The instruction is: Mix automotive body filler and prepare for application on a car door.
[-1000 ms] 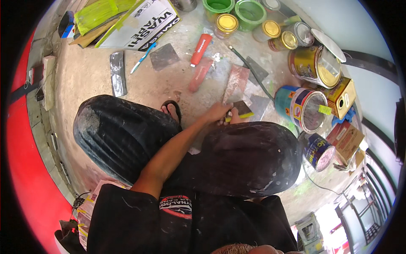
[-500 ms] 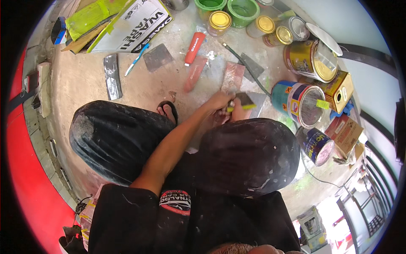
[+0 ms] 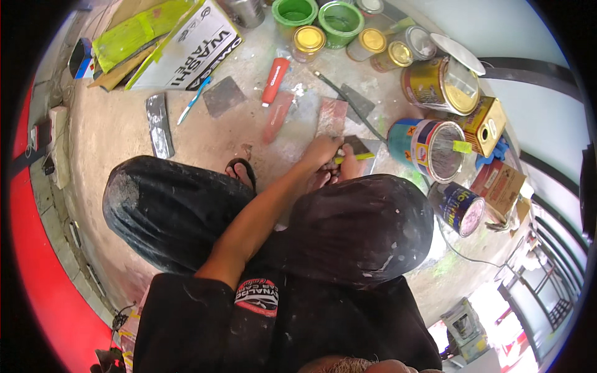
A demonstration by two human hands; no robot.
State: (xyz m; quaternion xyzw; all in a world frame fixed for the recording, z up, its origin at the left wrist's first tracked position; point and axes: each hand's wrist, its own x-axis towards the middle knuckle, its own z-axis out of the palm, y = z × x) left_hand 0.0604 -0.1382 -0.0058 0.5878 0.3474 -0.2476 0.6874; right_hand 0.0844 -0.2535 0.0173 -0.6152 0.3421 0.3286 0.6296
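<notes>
Beyond my right knee, both hands are close together just above the floor. My right hand (image 3: 349,166) grips a dark flat spreader (image 3: 356,147) with a yellow-green edge. My left hand (image 3: 320,151) reaches across from the left, fingers curled beside the spreader's yellow edge; whatever it holds is hidden. Just past the hands lies a reddish smeared plate (image 3: 333,116), and a dark flat sheet (image 3: 358,104) is to its right. Farther off, a red tube (image 3: 275,81) lies on the floor above a faded red flat piece (image 3: 277,118).
A blue toothbrush (image 3: 194,101), a grey square sheet (image 3: 224,97) and a dark strip (image 3: 160,126) lie to the left. Green tubs (image 3: 340,42) stand at the back. A large blue-and-white can (image 3: 413,146) and a dark blue can (image 3: 453,205) are right of my hands.
The view has shifted slightly, so floor items sit a little further left and, at the right, higher. My hands stay together by the spreader with only a small movement.
</notes>
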